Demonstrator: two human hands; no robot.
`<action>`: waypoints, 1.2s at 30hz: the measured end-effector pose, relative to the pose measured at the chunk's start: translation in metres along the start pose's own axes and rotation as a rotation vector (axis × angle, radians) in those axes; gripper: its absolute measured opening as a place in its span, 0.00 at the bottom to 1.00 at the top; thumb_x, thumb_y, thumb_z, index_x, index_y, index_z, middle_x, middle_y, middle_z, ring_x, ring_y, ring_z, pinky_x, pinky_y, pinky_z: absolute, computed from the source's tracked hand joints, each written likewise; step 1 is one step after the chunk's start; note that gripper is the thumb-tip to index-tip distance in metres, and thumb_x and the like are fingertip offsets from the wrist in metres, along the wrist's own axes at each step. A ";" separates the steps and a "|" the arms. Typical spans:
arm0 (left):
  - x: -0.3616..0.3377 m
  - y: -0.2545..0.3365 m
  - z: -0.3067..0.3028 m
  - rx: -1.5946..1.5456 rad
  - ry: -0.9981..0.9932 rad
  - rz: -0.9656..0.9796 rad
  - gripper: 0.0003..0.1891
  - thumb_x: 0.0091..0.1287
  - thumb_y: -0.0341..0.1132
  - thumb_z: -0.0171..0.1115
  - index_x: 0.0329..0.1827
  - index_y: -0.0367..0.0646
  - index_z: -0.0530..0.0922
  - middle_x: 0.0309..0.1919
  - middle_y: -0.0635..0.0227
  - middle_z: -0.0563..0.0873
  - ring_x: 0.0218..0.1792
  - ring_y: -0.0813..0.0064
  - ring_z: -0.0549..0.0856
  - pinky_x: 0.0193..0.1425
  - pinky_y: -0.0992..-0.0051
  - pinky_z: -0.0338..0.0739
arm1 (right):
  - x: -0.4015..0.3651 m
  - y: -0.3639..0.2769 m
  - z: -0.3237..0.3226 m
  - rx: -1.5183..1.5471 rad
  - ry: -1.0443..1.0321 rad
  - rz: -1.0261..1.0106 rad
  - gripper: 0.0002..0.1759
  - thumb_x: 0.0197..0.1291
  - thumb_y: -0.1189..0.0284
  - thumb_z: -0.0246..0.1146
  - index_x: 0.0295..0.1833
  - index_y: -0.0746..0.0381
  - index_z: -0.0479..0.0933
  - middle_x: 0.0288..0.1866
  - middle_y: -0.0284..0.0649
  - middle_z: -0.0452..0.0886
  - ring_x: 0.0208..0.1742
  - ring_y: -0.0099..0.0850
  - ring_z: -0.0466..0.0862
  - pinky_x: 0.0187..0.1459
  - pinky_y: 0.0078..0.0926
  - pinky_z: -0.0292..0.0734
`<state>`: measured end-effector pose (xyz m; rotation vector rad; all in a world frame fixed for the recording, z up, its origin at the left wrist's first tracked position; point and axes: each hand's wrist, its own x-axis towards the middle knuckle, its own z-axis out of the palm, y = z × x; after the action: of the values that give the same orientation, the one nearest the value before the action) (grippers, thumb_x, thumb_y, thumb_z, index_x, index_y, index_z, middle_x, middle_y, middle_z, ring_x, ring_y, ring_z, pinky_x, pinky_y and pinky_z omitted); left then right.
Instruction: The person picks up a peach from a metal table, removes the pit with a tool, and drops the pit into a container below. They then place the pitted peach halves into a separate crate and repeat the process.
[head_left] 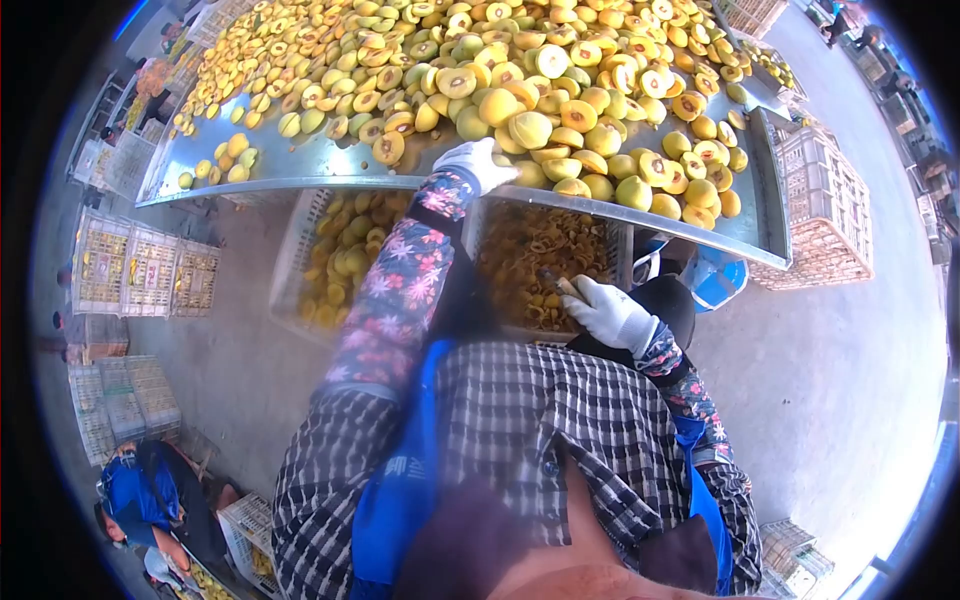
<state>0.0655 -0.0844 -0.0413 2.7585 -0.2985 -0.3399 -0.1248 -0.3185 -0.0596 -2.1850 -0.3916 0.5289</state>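
Observation:
My left hand, in a white glove, reaches over the near rim of a metal table right at the heap of halved yellow peaches. Its fingers curl in among the fruit, and I cannot tell what they hold. Lower down and to the right, my right hand wears a white glove too and is closed on a small pitting tool with a metal end. That tool points over a crate of brown and orange scraps under the table's edge. A crate of peach halves stands left of it, partly behind my left sleeve.
Stacked plastic crates stand at the table's right end, beside a blue and white bucket. More crates line the left side. At lower left a person in blue sits near another crate. Concrete floor lies on the right.

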 end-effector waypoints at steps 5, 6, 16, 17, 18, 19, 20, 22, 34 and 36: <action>0.004 -0.042 0.024 -1.220 0.057 0.174 0.26 0.66 0.49 0.61 0.60 0.41 0.74 0.48 0.65 0.85 0.50 0.73 0.84 0.51 0.73 0.79 | -0.006 0.001 -0.002 0.071 0.101 -0.013 0.16 0.70 0.62 0.54 0.47 0.66 0.70 0.32 0.51 0.78 0.36 0.44 0.82 0.40 0.35 0.75; -0.016 -0.029 0.011 -1.604 -0.013 0.139 0.23 0.68 0.46 0.59 0.60 0.41 0.74 0.48 0.64 0.84 0.50 0.69 0.84 0.46 0.73 0.82 | -0.003 0.004 0.001 0.117 0.168 -0.083 0.16 0.71 0.64 0.53 0.51 0.67 0.69 0.33 0.50 0.78 0.35 0.41 0.81 0.40 0.34 0.75; -0.084 0.038 0.002 -1.666 0.051 0.414 0.31 0.75 0.54 0.41 0.57 0.29 0.73 0.43 0.57 0.83 0.44 0.69 0.83 0.53 0.71 0.77 | 0.048 -0.075 -0.015 -0.155 0.647 -0.408 0.15 0.64 0.70 0.60 0.52 0.65 0.69 0.32 0.51 0.80 0.33 0.50 0.83 0.33 0.39 0.78; -0.084 0.038 0.004 -1.701 0.034 0.402 0.30 0.75 0.53 0.42 0.56 0.29 0.73 0.43 0.57 0.83 0.43 0.69 0.83 0.53 0.71 0.77 | 0.049 -0.076 -0.015 -0.185 0.656 -0.422 0.14 0.65 0.70 0.59 0.51 0.66 0.69 0.31 0.53 0.79 0.33 0.51 0.82 0.32 0.40 0.77; -0.083 0.038 0.006 -1.735 0.019 0.390 0.29 0.75 0.52 0.42 0.56 0.30 0.73 0.43 0.58 0.83 0.43 0.69 0.83 0.52 0.71 0.77 | 0.051 -0.077 -0.014 -0.215 0.708 -0.489 0.14 0.64 0.71 0.60 0.50 0.66 0.69 0.28 0.51 0.79 0.30 0.49 0.82 0.30 0.39 0.77; -0.082 0.039 0.008 -1.770 0.004 0.377 0.28 0.76 0.52 0.43 0.56 0.30 0.73 0.43 0.58 0.83 0.43 0.70 0.82 0.51 0.71 0.77 | 0.051 -0.077 -0.012 -0.235 0.703 -0.476 0.14 0.64 0.71 0.60 0.50 0.67 0.69 0.27 0.51 0.79 0.29 0.49 0.82 0.29 0.39 0.77; -0.081 0.042 0.011 -1.796 0.052 0.325 0.29 0.75 0.52 0.43 0.54 0.30 0.74 0.38 0.59 0.83 0.39 0.71 0.82 0.47 0.73 0.78 | 0.052 -0.076 -0.010 -0.255 0.698 -0.463 0.14 0.64 0.71 0.60 0.50 0.67 0.69 0.26 0.51 0.79 0.28 0.49 0.82 0.28 0.39 0.77; -0.079 0.049 0.020 -1.844 0.148 0.214 0.30 0.74 0.54 0.42 0.52 0.30 0.75 0.30 0.60 0.83 0.31 0.72 0.82 0.38 0.76 0.78 | 0.054 -0.068 -0.003 -0.263 0.678 -0.432 0.15 0.63 0.71 0.61 0.50 0.67 0.69 0.24 0.50 0.78 0.26 0.48 0.82 0.26 0.40 0.77; -0.072 0.039 0.035 -1.624 0.172 0.332 0.27 0.76 0.53 0.41 0.53 0.35 0.74 0.36 0.63 0.82 0.36 0.74 0.82 0.46 0.77 0.76 | 0.057 -0.042 -0.013 -0.126 0.508 -0.404 0.12 0.63 0.70 0.61 0.46 0.63 0.69 0.28 0.48 0.78 0.28 0.45 0.80 0.29 0.37 0.76; -0.078 0.068 0.036 -1.468 0.649 0.394 0.28 0.76 0.55 0.40 0.54 0.35 0.73 0.38 0.62 0.82 0.37 0.73 0.82 0.48 0.75 0.76 | 0.060 -0.045 -0.011 -0.075 0.525 -0.386 0.11 0.63 0.70 0.60 0.46 0.64 0.69 0.29 0.50 0.79 0.29 0.47 0.81 0.31 0.38 0.76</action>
<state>-0.0289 -0.1385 -0.0345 1.2048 -0.2439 0.3448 -0.0715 -0.2717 -0.0315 -2.1433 -0.5287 -0.2717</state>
